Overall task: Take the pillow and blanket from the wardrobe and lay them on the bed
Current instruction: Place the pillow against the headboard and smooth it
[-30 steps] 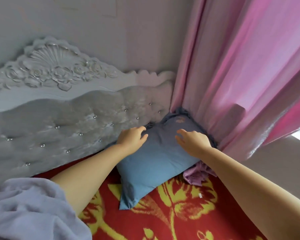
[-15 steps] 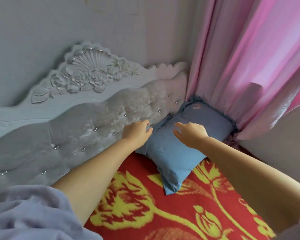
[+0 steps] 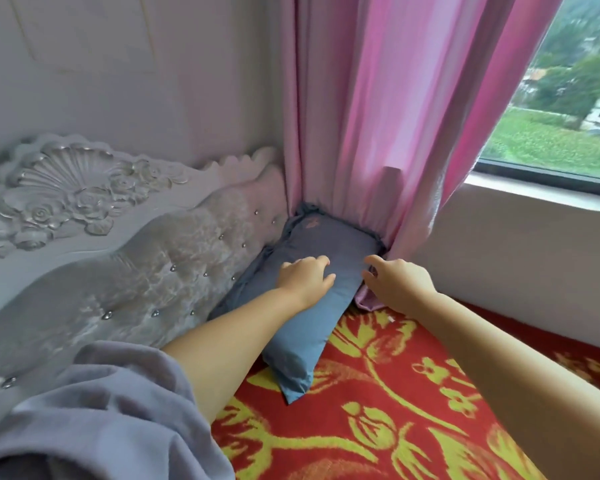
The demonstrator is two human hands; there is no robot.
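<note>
the pillow [image 3: 312,271] is now tucked further into the corner at 12 o'clock, lying on the bed [image 3: 378,393] between headboard [image 3: 136,265] and curtain [image 3: 378,133]. the left hand [image 3: 305,277] has been laid on it, grip released; the right hand [image 3: 395,284], shifted to its 3 o'clock edge, is also released. the pillow is judged placed.

Your blue pillow [image 3: 312,299] is lying flat on the red, yellow-flowered blanket [image 3: 378,420], its far end sitting in the corner.

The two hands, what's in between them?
Only blue pillow shows between the left hand and right hand in the head view; nothing else sits there.
</note>
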